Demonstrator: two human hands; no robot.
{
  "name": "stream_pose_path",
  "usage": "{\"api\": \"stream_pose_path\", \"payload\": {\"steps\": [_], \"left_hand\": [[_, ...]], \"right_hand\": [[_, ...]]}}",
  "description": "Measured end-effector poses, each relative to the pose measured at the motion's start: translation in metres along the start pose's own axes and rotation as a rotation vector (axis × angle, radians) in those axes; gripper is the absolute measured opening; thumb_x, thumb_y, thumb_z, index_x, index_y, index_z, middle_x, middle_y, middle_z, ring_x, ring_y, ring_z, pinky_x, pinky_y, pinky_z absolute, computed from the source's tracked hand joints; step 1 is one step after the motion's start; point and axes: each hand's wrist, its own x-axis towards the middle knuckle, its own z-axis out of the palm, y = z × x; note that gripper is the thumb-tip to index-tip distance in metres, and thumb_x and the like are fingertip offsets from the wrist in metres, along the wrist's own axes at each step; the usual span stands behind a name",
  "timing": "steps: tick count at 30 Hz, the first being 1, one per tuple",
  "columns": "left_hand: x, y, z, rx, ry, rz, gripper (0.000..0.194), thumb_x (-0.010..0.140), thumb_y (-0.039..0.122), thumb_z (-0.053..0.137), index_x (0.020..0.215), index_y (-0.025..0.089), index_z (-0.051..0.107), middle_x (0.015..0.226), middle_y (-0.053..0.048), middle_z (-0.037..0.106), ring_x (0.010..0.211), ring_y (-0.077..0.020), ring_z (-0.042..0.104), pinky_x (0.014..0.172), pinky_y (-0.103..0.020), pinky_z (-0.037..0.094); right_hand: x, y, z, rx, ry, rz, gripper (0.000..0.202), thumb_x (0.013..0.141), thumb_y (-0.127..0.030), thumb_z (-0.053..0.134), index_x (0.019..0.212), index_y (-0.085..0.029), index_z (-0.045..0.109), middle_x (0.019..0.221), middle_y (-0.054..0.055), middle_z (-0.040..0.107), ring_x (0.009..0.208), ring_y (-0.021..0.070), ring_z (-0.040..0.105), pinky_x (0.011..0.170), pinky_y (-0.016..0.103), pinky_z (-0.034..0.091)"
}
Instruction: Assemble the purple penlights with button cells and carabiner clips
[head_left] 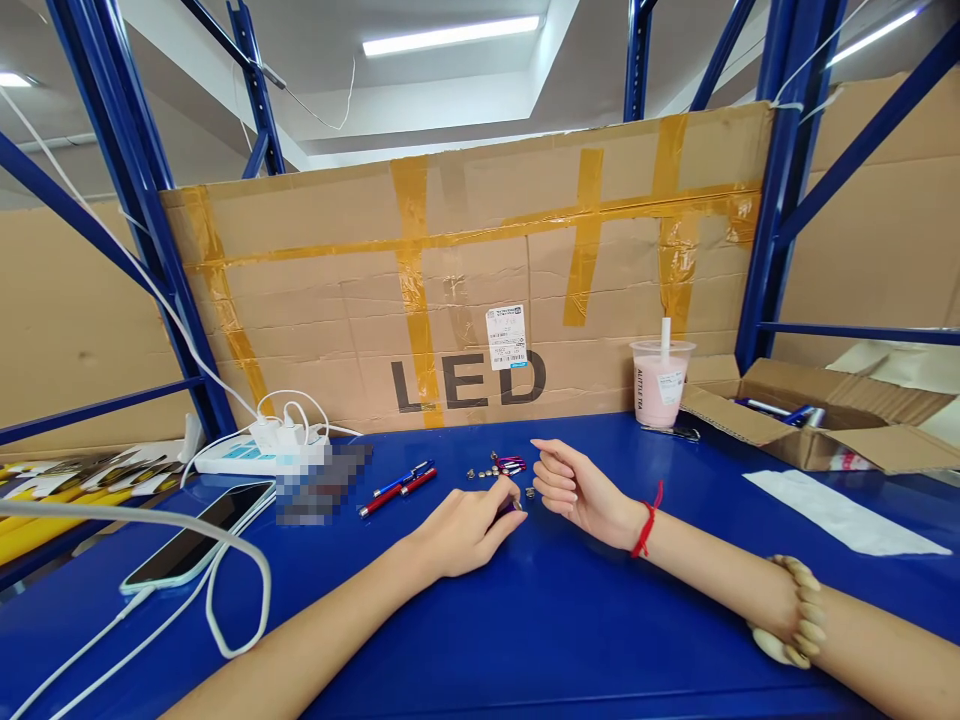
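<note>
My left hand (474,528) rests low over the blue tabletop with its fingers closed on a small dark purple piece (506,508), mostly covered by the fingers. Just to the right, my right hand (568,482) is held with its fingers curled in; whatever is inside them is hidden. Behind the hands lie small round metal parts (484,474) and several short pink-purple pieces (511,465). One more small metal part (530,493) sits between the hands. Left of my left hand, a blue pen-like stick (403,479) and a red pen-like stick (397,493) lie side by side.
At the left are a phone (199,540), white cables (214,590) and a power strip (251,455). A pink drink cup (658,388) stands at the back right near an open cardboard box (795,445) and a white paper strip (847,512). Cardboard (337,330) walls the back.
</note>
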Motion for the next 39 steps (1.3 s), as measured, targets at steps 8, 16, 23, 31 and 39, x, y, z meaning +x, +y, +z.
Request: {"api": "stream_pose_path", "payload": {"steps": [8,16,23,31,39], "left_hand": [[-0.001,0.001,-0.001,0.009,-0.022,0.017,0.017,0.093,0.034,0.03,0.092,0.021,0.04,0.07,0.002,0.056,0.062,-0.0161,0.056,0.054,-0.025,0.032],[-0.001,0.0,0.001,0.048,-0.013,0.055,0.014,0.093,0.033,0.032,0.092,0.021,0.038,0.071,0.002,0.057,0.061,-0.0159,0.056,0.053,-0.024,0.031],[-0.002,0.0,0.001,0.075,0.007,0.088,0.013,0.094,0.032,0.034,0.092,0.02,0.039,0.07,0.003,0.057,0.061,-0.0162,0.058,0.052,-0.024,0.033],[0.0,0.002,-0.001,0.214,-0.041,-0.006,0.016,0.095,0.032,0.033,0.099,0.018,0.041,0.08,-0.003,0.065,0.074,-0.0224,0.065,0.057,-0.026,0.039],[0.0,0.003,-0.003,0.25,-0.073,-0.057,0.023,0.096,0.037,0.031,0.104,0.017,0.04,0.089,-0.006,0.067,0.082,-0.0253,0.065,0.063,-0.029,0.046]], "right_hand": [[-0.003,-0.001,0.002,0.02,-0.01,0.035,0.061,0.07,-0.033,0.067,0.046,-0.017,0.013,0.036,-0.009,0.02,0.033,0.0024,0.018,0.032,0.016,0.02],[-0.002,-0.001,0.002,0.003,-0.018,0.033,0.063,0.071,-0.036,0.068,0.046,-0.017,0.013,0.036,-0.009,0.019,0.032,0.0019,0.017,0.031,0.015,0.019],[-0.002,-0.002,0.005,-0.042,-0.002,0.012,0.065,0.065,-0.039,0.073,0.045,-0.017,0.015,0.036,-0.009,0.021,0.032,0.0013,0.018,0.032,0.015,0.02],[0.002,0.009,-0.005,-0.708,0.128,-0.206,0.053,0.066,-0.055,0.065,0.046,-0.018,0.034,0.039,-0.007,0.031,0.036,0.0043,0.026,0.038,0.02,0.024],[-0.001,0.001,-0.014,-1.612,0.227,-0.515,0.021,0.077,-0.042,0.056,0.077,-0.023,0.067,0.078,-0.001,0.062,0.06,0.0117,0.055,0.054,0.024,0.038]]}}
